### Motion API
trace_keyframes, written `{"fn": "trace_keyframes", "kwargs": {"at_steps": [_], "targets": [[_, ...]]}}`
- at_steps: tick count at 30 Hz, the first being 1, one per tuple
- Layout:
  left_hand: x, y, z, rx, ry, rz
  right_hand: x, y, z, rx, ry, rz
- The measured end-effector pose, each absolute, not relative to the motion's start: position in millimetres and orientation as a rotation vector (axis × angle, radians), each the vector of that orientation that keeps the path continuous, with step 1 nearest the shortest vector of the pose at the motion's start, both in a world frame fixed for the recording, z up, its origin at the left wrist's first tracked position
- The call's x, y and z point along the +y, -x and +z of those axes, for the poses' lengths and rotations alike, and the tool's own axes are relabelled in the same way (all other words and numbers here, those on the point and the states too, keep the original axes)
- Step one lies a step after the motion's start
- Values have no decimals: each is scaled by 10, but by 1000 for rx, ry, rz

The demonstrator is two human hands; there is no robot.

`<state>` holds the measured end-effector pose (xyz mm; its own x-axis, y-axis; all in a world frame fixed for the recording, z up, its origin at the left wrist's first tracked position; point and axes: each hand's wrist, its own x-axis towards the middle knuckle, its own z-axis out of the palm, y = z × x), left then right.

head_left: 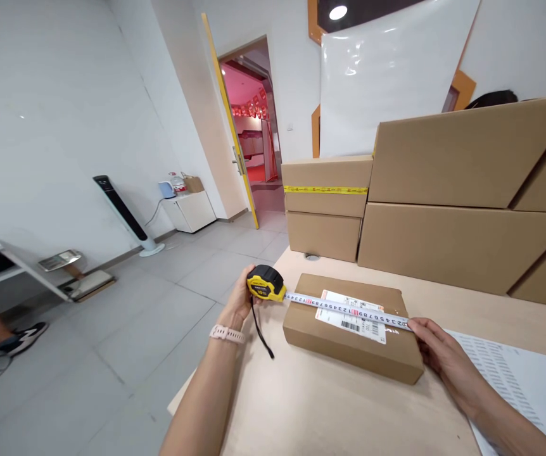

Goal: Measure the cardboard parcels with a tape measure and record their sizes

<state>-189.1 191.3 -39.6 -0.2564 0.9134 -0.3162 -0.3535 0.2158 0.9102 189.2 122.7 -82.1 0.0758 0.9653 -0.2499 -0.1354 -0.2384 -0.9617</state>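
A flat cardboard parcel [344, 345] with a white shipping label [356, 315] lies on the pale wooden table [311, 405]. My left hand [241, 297] is closed round a yellow and black tape measure case [266, 283] at the parcel's left end. The white blade [349, 310] runs across the parcel's top. At the parcel's right end, my right hand [437, 345] pinches the tip of the blade. A black wrist strap hangs from the case.
Large cardboard boxes [458, 202] are stacked along the table's far side, one with yellow tape [325, 189]. A printed sheet [510, 380] lies at the right. Beyond the table's left edge: tiled floor, a tower fan [123, 215], a white cabinet [190, 211], a seated person's foot [21, 337], an open doorway.
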Motion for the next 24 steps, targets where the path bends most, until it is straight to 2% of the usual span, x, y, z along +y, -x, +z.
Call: {"fn": "trace_keyframes", "kwargs": {"at_steps": [24], "targets": [[1907,1885,-389,1277,-573,1348,1200,-1843,-759,-930,1371,1344]]}}
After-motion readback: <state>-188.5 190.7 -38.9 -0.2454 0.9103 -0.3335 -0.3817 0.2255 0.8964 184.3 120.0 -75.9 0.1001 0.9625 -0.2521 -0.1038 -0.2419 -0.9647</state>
